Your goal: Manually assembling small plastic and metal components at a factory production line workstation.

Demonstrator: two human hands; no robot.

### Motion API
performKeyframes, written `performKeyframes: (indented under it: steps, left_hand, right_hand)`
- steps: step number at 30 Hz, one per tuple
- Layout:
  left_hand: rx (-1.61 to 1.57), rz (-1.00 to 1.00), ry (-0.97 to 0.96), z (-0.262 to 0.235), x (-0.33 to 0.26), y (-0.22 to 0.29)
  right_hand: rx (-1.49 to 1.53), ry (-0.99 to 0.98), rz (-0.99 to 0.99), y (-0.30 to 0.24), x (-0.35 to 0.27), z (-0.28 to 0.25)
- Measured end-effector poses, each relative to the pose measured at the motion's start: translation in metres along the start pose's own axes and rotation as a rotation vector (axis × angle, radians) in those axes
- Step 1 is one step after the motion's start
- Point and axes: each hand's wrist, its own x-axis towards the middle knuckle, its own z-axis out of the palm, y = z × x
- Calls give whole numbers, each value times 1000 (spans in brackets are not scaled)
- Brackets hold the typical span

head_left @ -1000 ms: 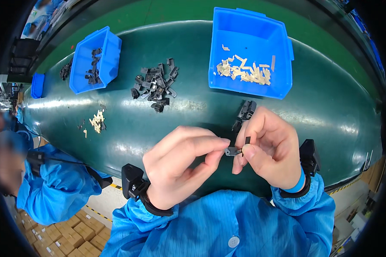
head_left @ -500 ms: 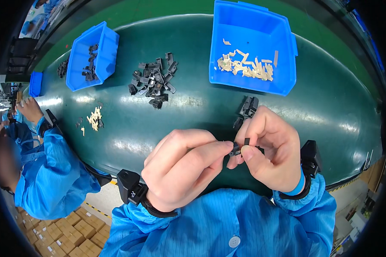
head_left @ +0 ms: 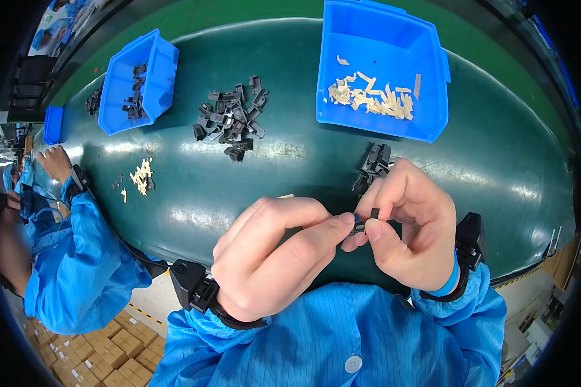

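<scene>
My left hand (head_left: 271,255) is closed, its thumb and index finger pinching a small black plastic part (head_left: 359,226). My right hand (head_left: 419,226) meets it from the other side, also closed. Between its thumb and index finger, a small flat black strip (head_left: 375,213) sticks up, close against the part. Fingertips cover much of both pieces. Just beyond my right hand lies a small pile of black plastic parts (head_left: 373,161). A sliver of a pale strip (head_left: 286,195) shows behind my left hand.
A blue bin (head_left: 384,126) of cream strips stands at the far right on the green table (head_left: 271,174). Left of it lie a heap of black parts (head_left: 231,119) and another blue bin (head_left: 161,90). A co-worker's sleeve (head_left: 87,251) is at the left, near scattered cream pieces (head_left: 142,175).
My hands keep their pinch, with the part and strip shifted very slightly right. A pale strip now shows behind my left hand. The co-worker's hand has moved slightly.
</scene>
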Motion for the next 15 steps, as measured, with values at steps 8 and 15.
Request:
performKeyframes:
  steps: [8, 15]
  left_hand:
    - [-1, 19, 14, 0, 1, -1]
    - [7, 35, 15, 1, 0, -2]
  right_hand:
    - [-55, 2, -20, 2, 1, 1]
    - [-91, 13, -19, 1, 1, 1]
